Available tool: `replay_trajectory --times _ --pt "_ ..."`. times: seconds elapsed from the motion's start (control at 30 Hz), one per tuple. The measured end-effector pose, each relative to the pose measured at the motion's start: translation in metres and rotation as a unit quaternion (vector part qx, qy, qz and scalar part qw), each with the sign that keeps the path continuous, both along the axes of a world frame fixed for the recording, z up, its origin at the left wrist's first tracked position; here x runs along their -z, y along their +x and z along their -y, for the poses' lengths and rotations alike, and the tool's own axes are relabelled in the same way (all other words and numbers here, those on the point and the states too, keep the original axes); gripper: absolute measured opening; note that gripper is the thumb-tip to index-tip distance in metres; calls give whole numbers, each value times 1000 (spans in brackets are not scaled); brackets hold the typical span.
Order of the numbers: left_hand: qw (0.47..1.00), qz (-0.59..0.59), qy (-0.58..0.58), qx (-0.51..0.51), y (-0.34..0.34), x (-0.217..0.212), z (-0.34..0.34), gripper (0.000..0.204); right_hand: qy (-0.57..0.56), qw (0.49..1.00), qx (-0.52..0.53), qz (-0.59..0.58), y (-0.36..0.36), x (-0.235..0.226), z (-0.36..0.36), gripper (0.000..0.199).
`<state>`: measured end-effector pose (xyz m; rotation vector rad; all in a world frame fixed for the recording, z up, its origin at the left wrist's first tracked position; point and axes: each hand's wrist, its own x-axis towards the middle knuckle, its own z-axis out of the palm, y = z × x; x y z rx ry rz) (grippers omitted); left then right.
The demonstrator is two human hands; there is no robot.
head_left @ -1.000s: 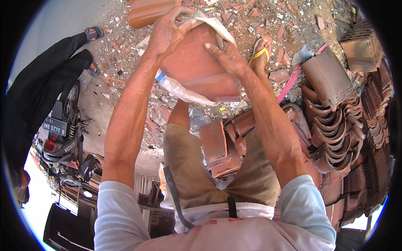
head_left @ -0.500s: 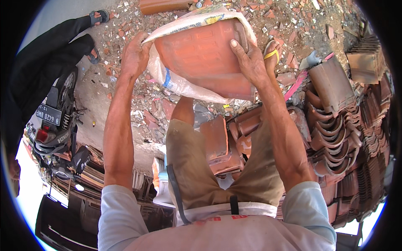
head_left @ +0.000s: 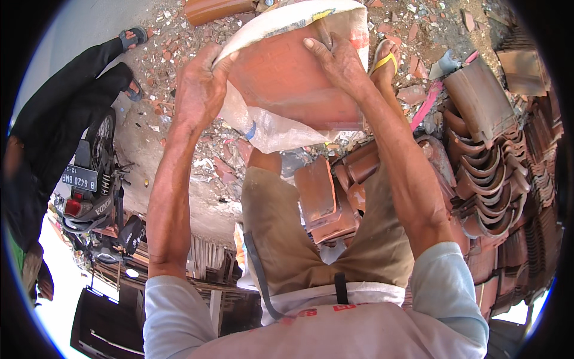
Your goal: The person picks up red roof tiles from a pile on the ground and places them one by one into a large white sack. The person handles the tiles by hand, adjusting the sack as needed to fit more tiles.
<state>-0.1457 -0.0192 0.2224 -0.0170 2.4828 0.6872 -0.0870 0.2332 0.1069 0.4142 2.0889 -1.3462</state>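
Observation:
A white woven sack (head_left: 281,127) is spread around a reddish-brown clay roof tile (head_left: 281,75), whose broad face shows through the sack's mouth. My left hand (head_left: 203,81) is closed on the sack's rim at the left, fingers curled around the fabric. At the tile's far right edge my right hand (head_left: 347,66) grips it, thumb over the face; the other fingers are partly hidden. Sack and tile are in front of my knees, above rubble-strewn ground.
Stacked curved roof tiles (head_left: 487,185) fill the right side. More tiles (head_left: 317,194) lie between my legs, and another tile (head_left: 218,9) at the far edge. Broken pieces cover the ground. On the left are a person in dark trousers (head_left: 66,90) and a motorcycle (head_left: 86,185).
My right hand has shifted left and away from me along the tile. The sack's far right side now stands wider around it. My left hand has moved slightly right with the rim.

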Motion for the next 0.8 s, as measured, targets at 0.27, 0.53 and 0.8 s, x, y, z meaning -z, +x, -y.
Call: replay_trajectory --times 0.27,0.53,0.8 --pt "999 -21 -3 -29 18 8 14 29 43 997 43 -57 -17 45 8 73" --pt "997 -18 -20 -70 23 9 21 26 190 981 40 5 46 -33 -50 73" --pt "971 -199 82 106 63 -5 -81 52 162 965 199 57 104 63 -69 64"
